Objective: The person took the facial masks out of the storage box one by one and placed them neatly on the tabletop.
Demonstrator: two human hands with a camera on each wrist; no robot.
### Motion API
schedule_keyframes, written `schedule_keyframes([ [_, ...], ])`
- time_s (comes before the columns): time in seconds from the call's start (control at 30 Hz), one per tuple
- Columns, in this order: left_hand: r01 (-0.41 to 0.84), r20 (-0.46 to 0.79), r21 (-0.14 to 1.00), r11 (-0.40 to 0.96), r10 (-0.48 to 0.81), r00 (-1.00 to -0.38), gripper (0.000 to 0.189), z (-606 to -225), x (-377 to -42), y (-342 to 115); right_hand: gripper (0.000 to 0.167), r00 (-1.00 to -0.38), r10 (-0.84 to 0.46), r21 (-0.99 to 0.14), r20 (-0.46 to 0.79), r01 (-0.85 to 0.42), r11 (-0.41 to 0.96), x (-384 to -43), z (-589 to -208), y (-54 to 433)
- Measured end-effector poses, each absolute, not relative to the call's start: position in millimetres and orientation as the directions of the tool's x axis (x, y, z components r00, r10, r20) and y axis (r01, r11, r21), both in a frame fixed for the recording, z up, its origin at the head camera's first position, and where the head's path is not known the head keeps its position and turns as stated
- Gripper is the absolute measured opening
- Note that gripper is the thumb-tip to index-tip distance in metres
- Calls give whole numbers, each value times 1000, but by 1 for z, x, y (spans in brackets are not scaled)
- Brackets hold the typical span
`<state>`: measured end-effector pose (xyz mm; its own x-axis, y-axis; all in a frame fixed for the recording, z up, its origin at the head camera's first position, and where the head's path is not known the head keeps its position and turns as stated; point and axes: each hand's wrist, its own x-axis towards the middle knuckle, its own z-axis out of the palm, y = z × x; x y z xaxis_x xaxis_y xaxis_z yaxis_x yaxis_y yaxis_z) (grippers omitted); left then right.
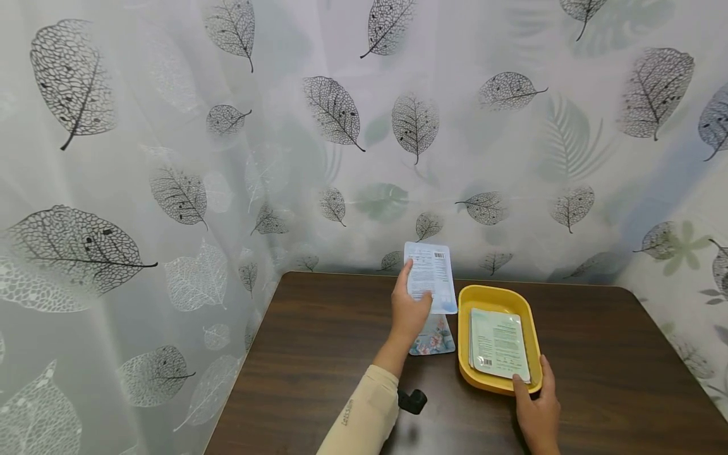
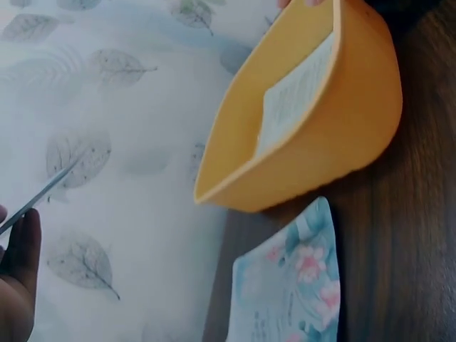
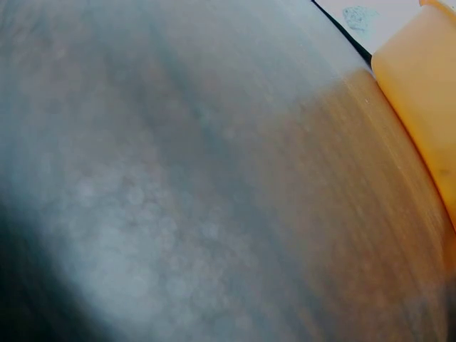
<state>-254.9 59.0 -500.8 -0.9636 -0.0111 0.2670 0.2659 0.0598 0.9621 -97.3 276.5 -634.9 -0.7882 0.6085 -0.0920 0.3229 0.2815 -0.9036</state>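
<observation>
My left hand (image 1: 411,314) holds a pale blue flat packet (image 1: 435,278) with printed text and a barcode, thumb on its face, raised above the table. The left wrist view shows this packet (image 2: 43,191) nearly edge-on between thumb and fingers. Below it, a blue packet with pink flowers (image 1: 433,338) lies on the table, partly covered in the head view. My right hand (image 1: 539,411) grips the near right corner of a yellow plastic tub (image 1: 463,322), thumb at the rim and fingers along the outside. Inside lie stacked pale green packets (image 1: 499,344).
The tub stands on a dark brown wooden table (image 1: 324,354). A leaf-patterned curtain (image 1: 364,170) hangs behind the table's far edge and along both sides. A small black device (image 1: 412,401) sits at my left wrist. Blurred table surface fills most of the right wrist view.
</observation>
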Motion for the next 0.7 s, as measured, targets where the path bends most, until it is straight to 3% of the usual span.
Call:
schedule_keyframes([
  [0.7,191,202,972,138,-76,-976,79,-551,-264,23,79,-790,606,-906,-94,320,276,-99,-638,278],
])
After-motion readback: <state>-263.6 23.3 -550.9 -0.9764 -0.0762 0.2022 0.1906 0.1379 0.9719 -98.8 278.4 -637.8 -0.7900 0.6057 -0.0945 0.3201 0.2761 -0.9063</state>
